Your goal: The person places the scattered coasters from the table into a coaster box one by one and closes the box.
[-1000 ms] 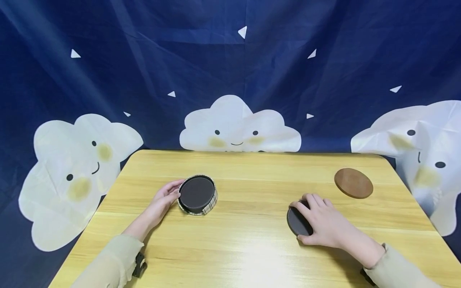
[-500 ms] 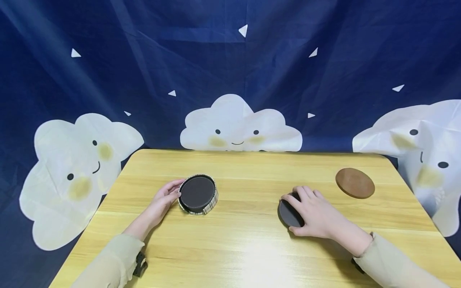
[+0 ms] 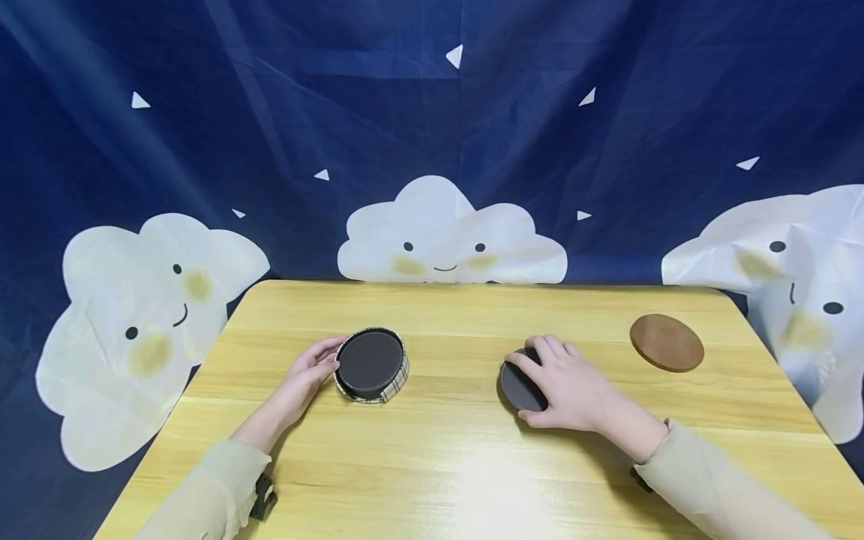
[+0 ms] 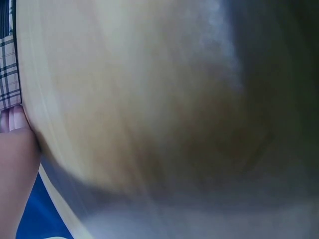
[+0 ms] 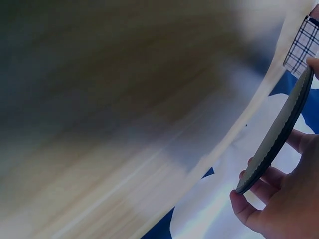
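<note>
In the head view my right hand (image 3: 574, 390) grips a round black coaster (image 3: 521, 381) by its edge, thumb at the near side and fingers over the far side. The right wrist view shows this coaster (image 5: 279, 134) edge-on, its pale underside visible and fingertips along its rim. To the left stands a round plaid coaster holder (image 3: 397, 382) with a black coaster (image 3: 369, 361) lying inside. My left hand (image 3: 307, 379) holds the holder's left side, thumb at the rim and fingers round the back. The plaid wall (image 4: 9, 69) shows at the left wrist view's edge.
A round brown coaster (image 3: 667, 343) lies at the back right of the wooden table (image 3: 432, 450). Behind the table's far edge hangs a dark blue curtain (image 3: 378, 112) printed with smiling clouds.
My right hand has moved left with the black coaster, closer to the plaid holder. My left hand and the holder have stayed in place.
</note>
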`<state>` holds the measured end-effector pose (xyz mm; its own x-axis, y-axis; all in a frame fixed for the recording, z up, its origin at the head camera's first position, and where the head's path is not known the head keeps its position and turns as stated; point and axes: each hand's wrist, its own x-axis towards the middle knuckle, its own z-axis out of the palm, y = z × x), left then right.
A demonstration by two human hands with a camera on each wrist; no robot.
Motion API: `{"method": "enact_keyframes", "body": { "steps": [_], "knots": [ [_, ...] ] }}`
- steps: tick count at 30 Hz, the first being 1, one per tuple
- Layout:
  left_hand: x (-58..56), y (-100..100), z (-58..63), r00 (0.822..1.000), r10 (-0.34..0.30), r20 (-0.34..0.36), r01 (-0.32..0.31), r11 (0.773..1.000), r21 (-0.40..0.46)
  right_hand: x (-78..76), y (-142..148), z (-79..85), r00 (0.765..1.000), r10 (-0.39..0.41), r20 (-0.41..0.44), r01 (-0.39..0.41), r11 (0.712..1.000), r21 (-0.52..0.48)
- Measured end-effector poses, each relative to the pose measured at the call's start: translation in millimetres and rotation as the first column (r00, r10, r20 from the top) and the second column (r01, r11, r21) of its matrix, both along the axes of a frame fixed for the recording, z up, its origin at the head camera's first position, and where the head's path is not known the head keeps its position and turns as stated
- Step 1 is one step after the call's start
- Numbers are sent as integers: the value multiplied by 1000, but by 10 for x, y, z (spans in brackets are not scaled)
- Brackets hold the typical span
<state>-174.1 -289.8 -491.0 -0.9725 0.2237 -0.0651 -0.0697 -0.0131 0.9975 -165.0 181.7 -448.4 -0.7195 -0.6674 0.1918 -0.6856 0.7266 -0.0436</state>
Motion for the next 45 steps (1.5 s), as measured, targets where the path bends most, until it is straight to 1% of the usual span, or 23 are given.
{"method": "enact_keyframes", "body": {
  "steps": [8,16,22,26,33,37,41,45],
  "knots": [
    [1,6,-10,1000,0,-2,0,1000,3,-51,-164,40,1000,12,13,-12,1000,-14],
    [3,8,-7,1000,9,1,-9,1000,-2,-164,-341,95,999,50,-11,-51,998,-32],
    [8,9,-9,1000,16,6,-15,1000,-10,-244,-498,144,996,80,-24,-81,996,-22],
    [7,10,-14,1000,19,5,-19,1000,-8,-290,-613,180,996,92,-21,-92,996,-7],
    [4,8,-20,1000,15,-4,-15,1000,-6,-347,-817,271,993,112,-25,-113,993,-27],
    [-2,10,-22,1000,16,-7,-16,1000,-1,-392,-928,313,992,125,-23,-126,992,-15],
    [0,11,-22,1000,13,-6,-13,1000,3,-443,-1045,325,988,153,-38,-153,988,-14],
    [3,15,-19,1000,15,-5,-15,1000,7,-480,-1177,356,983,179,-31,-180,983,-23]
  ]
}}
